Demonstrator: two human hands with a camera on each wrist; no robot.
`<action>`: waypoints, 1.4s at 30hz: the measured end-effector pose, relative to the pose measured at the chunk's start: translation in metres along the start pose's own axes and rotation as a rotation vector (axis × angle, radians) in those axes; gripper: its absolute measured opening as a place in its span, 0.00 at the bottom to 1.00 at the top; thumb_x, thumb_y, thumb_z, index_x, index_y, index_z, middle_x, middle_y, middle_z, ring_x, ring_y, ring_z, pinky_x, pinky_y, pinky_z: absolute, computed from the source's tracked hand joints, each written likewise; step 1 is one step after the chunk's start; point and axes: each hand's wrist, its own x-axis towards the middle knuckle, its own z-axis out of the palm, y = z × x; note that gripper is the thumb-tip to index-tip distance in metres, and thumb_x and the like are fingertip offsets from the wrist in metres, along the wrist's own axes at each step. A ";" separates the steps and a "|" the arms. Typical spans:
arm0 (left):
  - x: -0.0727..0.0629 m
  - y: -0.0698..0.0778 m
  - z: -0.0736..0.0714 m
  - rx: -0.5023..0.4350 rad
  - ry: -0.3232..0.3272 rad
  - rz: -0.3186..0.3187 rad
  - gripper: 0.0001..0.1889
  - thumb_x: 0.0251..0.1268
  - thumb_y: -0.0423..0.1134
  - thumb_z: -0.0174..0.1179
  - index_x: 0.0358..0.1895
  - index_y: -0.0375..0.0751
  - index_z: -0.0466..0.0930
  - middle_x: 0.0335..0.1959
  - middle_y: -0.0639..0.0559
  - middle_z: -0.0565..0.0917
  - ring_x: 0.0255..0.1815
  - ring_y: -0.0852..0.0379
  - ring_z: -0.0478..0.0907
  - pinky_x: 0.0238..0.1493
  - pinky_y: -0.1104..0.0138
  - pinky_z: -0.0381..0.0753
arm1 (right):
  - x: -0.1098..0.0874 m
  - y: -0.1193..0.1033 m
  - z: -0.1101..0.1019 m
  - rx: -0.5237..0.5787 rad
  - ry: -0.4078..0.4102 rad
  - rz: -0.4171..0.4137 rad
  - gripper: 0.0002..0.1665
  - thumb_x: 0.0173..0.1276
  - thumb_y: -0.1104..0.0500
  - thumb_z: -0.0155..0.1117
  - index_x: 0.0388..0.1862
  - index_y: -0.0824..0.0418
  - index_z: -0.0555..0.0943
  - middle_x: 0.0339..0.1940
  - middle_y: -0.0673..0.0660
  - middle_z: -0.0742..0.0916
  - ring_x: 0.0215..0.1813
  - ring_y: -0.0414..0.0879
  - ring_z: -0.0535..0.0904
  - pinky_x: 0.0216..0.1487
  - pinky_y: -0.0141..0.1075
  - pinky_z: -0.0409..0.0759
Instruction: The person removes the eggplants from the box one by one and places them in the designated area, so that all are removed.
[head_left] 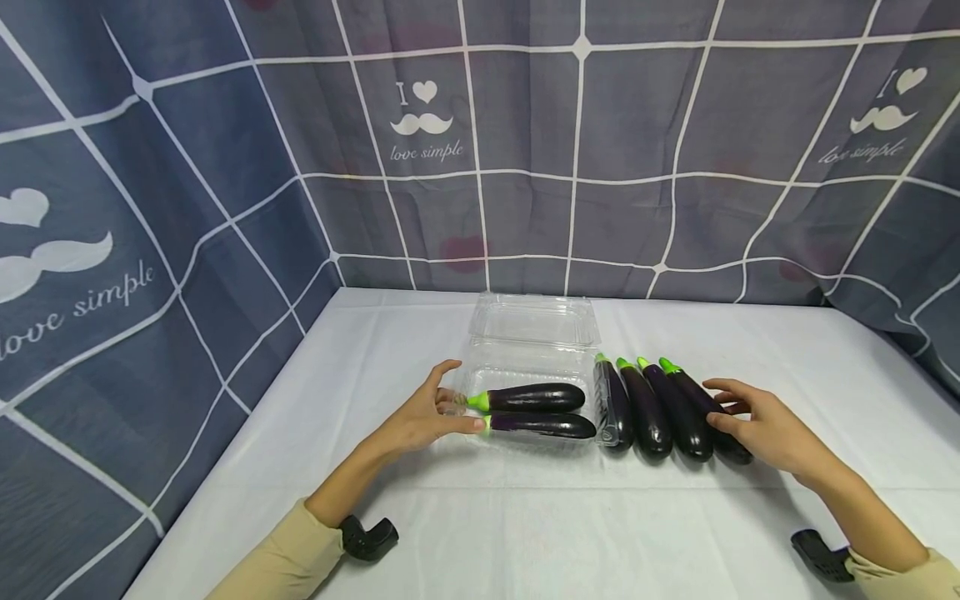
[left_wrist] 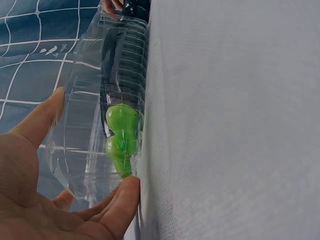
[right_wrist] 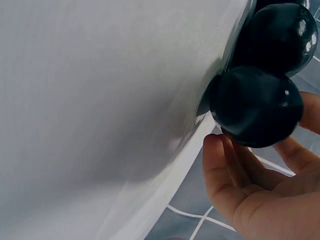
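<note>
A clear plastic clamshell container (head_left: 534, 356) lies with its lid (head_left: 534, 322) folded back. Inside, two dark purple eggplants lie crosswise, a far one (head_left: 536, 397) and a near one (head_left: 542, 426), their green stems to the left. My left hand (head_left: 427, 417) holds the container's left end, thumb at the near side and fingers spread around the end. To the right, several loose eggplants lie side by side, stems away from me. My right hand (head_left: 772, 429) grips the rightmost eggplant (head_left: 697, 396), with fingertips low against it in the right wrist view.
The leftmost loose eggplant (head_left: 617, 408) lies along the container's right edge, clear plastic overlapping it. A white cloth covers the table (head_left: 525, 533). A dark checked curtain (head_left: 525, 217) hangs behind and at both sides. Each wrist wears a black device (head_left: 367, 537).
</note>
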 end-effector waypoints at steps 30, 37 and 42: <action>0.000 0.000 -0.001 -0.002 -0.008 0.010 0.56 0.50 0.50 0.77 0.79 0.54 0.47 0.63 0.40 0.70 0.69 0.43 0.66 0.59 0.44 0.69 | -0.004 0.000 -0.004 0.010 0.046 0.003 0.28 0.73 0.60 0.61 0.67 0.72 0.70 0.56 0.74 0.79 0.57 0.67 0.75 0.42 0.33 0.73; -0.002 0.002 -0.001 0.024 -0.029 0.004 0.59 0.51 0.51 0.76 0.80 0.58 0.41 0.71 0.36 0.62 0.72 0.41 0.61 0.62 0.43 0.66 | 0.002 -0.010 -0.009 -0.003 0.088 -0.050 0.27 0.72 0.60 0.62 0.67 0.69 0.72 0.58 0.71 0.80 0.53 0.39 0.75 0.41 0.25 0.72; -0.003 0.003 -0.001 0.049 -0.058 -0.001 0.60 0.52 0.54 0.75 0.81 0.62 0.37 0.76 0.36 0.54 0.74 0.40 0.57 0.64 0.41 0.62 | 0.005 -0.026 -0.005 0.043 0.096 -0.095 0.25 0.72 0.61 0.63 0.66 0.67 0.74 0.58 0.68 0.81 0.53 0.31 0.73 0.46 0.24 0.71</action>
